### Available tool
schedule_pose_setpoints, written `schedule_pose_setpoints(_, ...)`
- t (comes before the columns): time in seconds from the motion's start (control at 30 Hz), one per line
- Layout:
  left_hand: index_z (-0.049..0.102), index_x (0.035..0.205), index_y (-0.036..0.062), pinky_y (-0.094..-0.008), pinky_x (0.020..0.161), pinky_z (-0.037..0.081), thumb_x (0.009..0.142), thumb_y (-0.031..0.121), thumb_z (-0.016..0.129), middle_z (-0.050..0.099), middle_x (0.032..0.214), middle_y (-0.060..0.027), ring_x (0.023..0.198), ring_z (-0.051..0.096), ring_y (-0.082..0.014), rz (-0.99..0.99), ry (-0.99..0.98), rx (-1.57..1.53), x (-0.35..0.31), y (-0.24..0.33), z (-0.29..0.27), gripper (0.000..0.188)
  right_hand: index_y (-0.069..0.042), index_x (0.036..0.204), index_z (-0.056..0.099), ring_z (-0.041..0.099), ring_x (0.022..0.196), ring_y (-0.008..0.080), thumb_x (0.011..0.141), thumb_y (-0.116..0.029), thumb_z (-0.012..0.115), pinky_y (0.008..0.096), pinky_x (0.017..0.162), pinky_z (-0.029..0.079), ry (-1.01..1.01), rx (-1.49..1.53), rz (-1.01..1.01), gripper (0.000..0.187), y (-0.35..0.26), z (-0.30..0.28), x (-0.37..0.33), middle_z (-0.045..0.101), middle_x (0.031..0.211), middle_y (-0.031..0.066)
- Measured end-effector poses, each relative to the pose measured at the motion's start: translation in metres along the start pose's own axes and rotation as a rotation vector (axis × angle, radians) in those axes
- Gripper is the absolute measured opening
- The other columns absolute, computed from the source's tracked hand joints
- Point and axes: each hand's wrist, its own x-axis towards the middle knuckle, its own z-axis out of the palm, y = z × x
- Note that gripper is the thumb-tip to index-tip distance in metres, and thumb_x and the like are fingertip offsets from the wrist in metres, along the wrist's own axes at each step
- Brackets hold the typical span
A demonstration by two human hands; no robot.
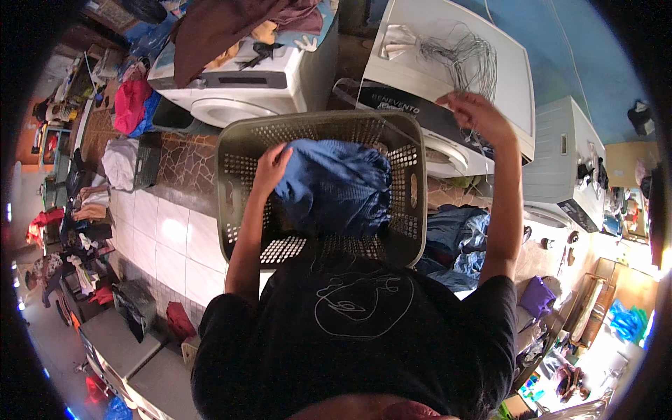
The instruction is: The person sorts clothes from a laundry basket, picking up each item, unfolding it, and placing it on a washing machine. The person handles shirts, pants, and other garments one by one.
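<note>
A blue garment lies bunched in a dark olive plastic laundry basket in front of me. My left hand grips the garment's upper left edge, inside the basket. Beyond the basket's right rim, my right hand is raised with its fingers pinched. A thin, faint wire hanger appears to stretch from these fingers leftward over the basket's far side. Just past that hand, a tangle of wire hangers rests on the right washing machine.
Another washing machine at the far left carries brown cloth. A white dryer-like machine stands at the right. Blue clothes lie right of the basket. A small crate with white cloth sits left on the tiles.
</note>
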Motion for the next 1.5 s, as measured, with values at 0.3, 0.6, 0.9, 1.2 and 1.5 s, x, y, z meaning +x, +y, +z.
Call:
schedule_pose_setpoints(0.3, 0.058, 0.104, 0.0029, -0.0296, 0.070, 0.043, 0.082, 0.012, 0.057, 0.051, 0.094, -0.0095, 0.083, 0.051, -0.0187, 0.243, -0.181, 0.055, -0.013, 0.045, -0.013, 0.023, 0.000, 0.085, 0.062, 0.054, 0.066, 0.0101, 0.084, -0.014, 0.054, 0.0245, 0.060, 0.043, 0.112, -0.296, -0.342, 0.015, 0.078, 0.190, -0.035, 0.062, 0.076, 0.0056)
schedule_pose_setpoints(0.6, 0.056, 0.105, 0.0080, -0.0369, 0.070, 0.043, 0.085, 0.011, 0.051, 0.048, 0.087, -0.0151, 0.078, 0.052, -0.0311, 0.273, 0.189, 0.146, -0.027, 0.055, -0.039, 0.021, 0.001, 0.084, 0.061, 0.059, 0.067, 0.0283, 0.080, -0.006, 0.055, 0.0328, 0.057, 0.045, 0.510, -0.385, -0.523, 0.010, 0.068, 0.196, -0.046, 0.059, 0.078, 0.0154)
schedule_pose_setpoints(0.9, 0.057, 0.103, 0.0119, -0.0362, 0.064, 0.044, 0.084, 0.014, 0.052, 0.052, 0.085, -0.0105, 0.072, 0.056, -0.0307, 0.392, 0.095, 0.190, -0.012, 0.066, -0.047, 0.020, 0.002, 0.087, 0.060, 0.059, 0.073, 0.0160, 0.081, -0.005, 0.055, 0.0254, 0.064, 0.044, 0.401, -0.344, -0.499, 0.010, 0.031, 0.196, -0.088, 0.061, 0.078, 0.0106)
schedule_pose_setpoints(1.2, 0.060, 0.097, 0.0160, -0.0341, 0.055, 0.044, 0.078, 0.010, 0.058, 0.048, 0.083, -0.0031, 0.063, 0.054, -0.0199, 0.574, -0.081, 0.401, -0.033, 0.106, -0.052, 0.020, 0.003, 0.081, 0.060, 0.058, 0.073, 0.0324, 0.078, -0.005, 0.055, 0.0340, 0.062, 0.045, 0.455, -0.382, -0.608, 0.009, 0.047, 0.231, -0.066, 0.059, 0.079, 0.0171)
schedule_pose_setpoints(1.5, 0.061, 0.093, 0.0024, -0.0344, 0.066, 0.045, 0.079, 0.014, 0.057, 0.051, 0.089, -0.0074, 0.077, 0.056, -0.0248, 0.525, -0.344, 0.151, -0.055, 0.126, -0.041, 0.019, 0.003, 0.085, 0.058, 0.058, 0.070, 0.0298, 0.079, -0.007, 0.056, 0.0338, 0.059, 0.044, 0.268, -0.282, -0.725, 0.012, 0.053, 0.248, -0.046, 0.056, 0.078, 0.0165)
